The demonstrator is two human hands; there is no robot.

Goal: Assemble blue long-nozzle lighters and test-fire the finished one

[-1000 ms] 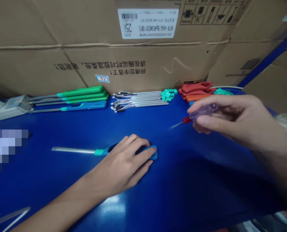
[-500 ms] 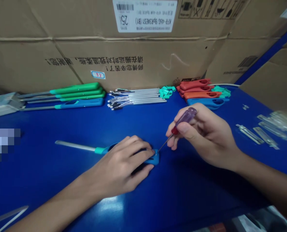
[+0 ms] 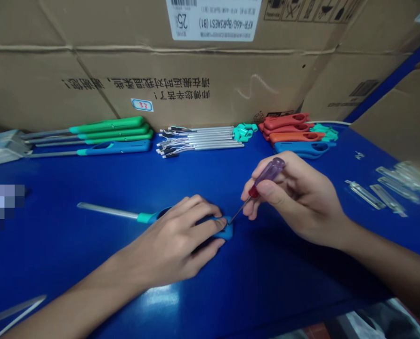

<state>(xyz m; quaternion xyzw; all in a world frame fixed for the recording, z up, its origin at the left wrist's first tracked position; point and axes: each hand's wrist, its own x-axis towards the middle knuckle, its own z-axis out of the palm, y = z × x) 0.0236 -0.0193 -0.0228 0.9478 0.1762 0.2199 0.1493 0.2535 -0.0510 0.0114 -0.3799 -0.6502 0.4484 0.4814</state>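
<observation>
A long-necked lighter (image 3: 132, 216) with a blue handle and a metal tube lies on the blue table (image 3: 266, 282). My left hand (image 3: 176, 242) lies over its handle and presses it flat, fingers curled round it. My right hand (image 3: 296, 197) pinches a small screwdriver (image 3: 262, 181) with a clear purple handle and a red collar. The screwdriver's thin tip rests on the right end of the lighter's handle, just past my left fingertips.
Along the back stand cardboard boxes (image 3: 203, 70). In front of them lie green and blue lighters (image 3: 104, 136), a bundle of metal tubes with wires (image 3: 199, 141), teal caps (image 3: 245, 133) and red and blue handle shells (image 3: 294, 134). Clear plastic strips (image 3: 383, 193) lie at the right.
My right hand has come down and left from the back right with the screwdriver, and its tip now touches the lighter's handle end. My left hand has stayed on the lighter.
</observation>
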